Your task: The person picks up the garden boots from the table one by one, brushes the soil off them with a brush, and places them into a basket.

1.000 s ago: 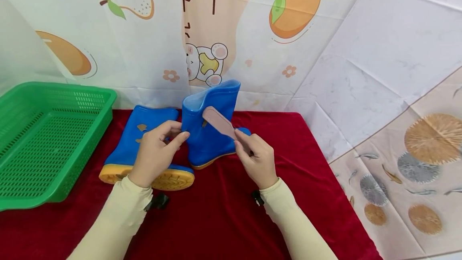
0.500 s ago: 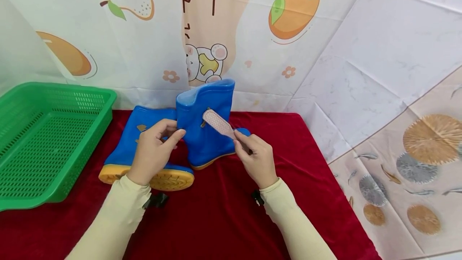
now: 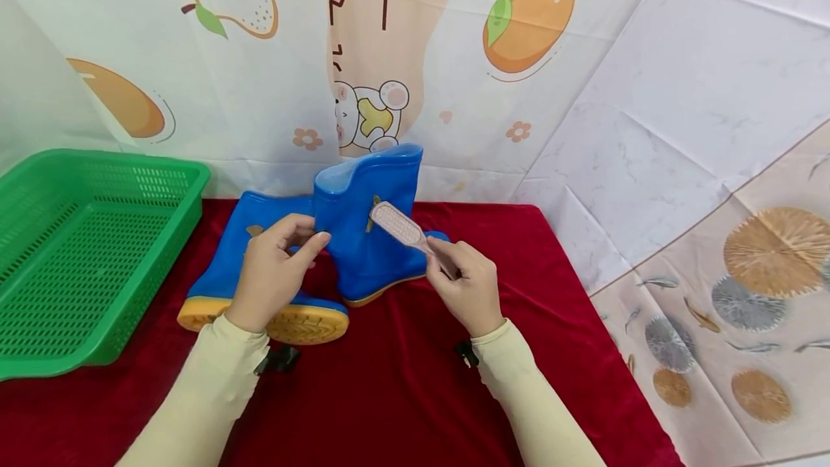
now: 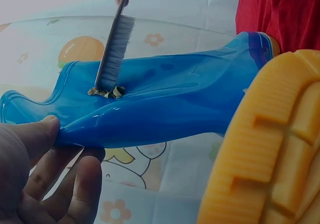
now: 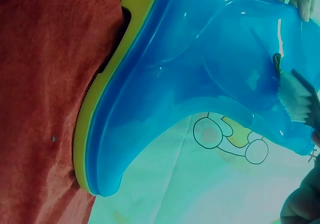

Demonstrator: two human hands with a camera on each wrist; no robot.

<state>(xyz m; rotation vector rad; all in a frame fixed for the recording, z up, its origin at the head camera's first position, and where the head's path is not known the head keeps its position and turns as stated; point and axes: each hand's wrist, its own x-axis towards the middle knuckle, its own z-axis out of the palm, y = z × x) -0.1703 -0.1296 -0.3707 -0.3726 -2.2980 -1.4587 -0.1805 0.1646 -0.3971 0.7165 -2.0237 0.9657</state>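
Brush point(image 3: 398, 225) gripped in my right hand point(image 3: 468, 283), I had its bristles point(image 4: 119, 53) at a brown patch point(image 4: 119, 91) on the upright boot point(image 3: 369, 261); my left hand point(image 3: 275, 269) pinched its shaft point(image 3: 333, 211), apparently to steady it on the red cloth point(image 3: 415, 395); leftward lay a second boot point(image 3: 223, 258), sole point(image 3: 308, 325) toward me, then the basket point(image 3: 171, 236).

A glossy blue rain boot point(image 3: 353, 247) is standing on its yellow sole point(image 5: 81, 146) on red cloth point(image 3: 415, 380), its wide mouth facing up, a ragged brown patch point(image 4: 118, 91) clinging to the shaft. A slim, pale pink brush point(image 3: 397, 224) is slanting across that side, its whitish bristles point(image 4: 119, 48) touching the patch.
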